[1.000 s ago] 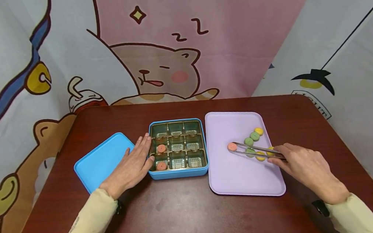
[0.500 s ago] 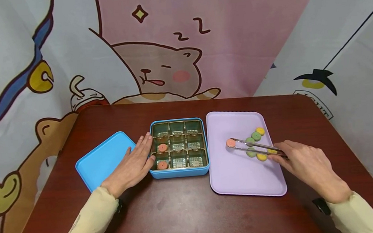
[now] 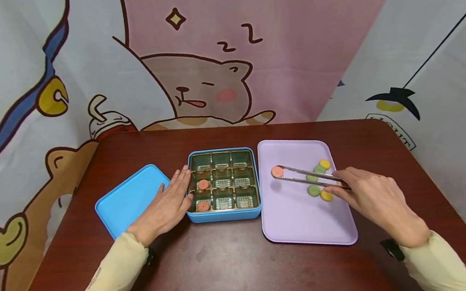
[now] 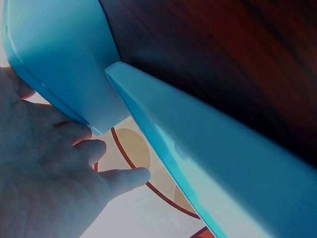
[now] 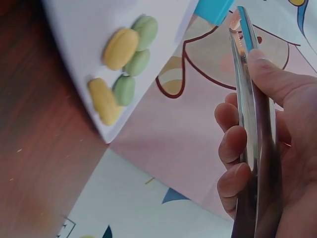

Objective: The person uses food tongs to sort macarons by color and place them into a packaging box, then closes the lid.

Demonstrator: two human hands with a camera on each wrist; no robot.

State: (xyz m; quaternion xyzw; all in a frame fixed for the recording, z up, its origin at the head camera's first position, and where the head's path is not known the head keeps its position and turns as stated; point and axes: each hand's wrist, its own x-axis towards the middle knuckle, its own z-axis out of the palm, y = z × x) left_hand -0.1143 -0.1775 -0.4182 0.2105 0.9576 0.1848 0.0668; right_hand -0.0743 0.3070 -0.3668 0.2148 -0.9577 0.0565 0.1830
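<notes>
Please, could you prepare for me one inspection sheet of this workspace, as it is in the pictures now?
Surface: brown table, shiny in front of the box.
Job's things: blue box with two pink cookies inside; blue lid to its left; purple tray bearing green cookies and yellow cookies; tongs gripping another pink cookie above the tray.
Clutter: nothing seen.
Hands: left hand touches the box's left side; right hand holds the tongs.
Cables: nothing seen on the table.
Surroundings: cartoon-printed cloth behind the table.
</notes>
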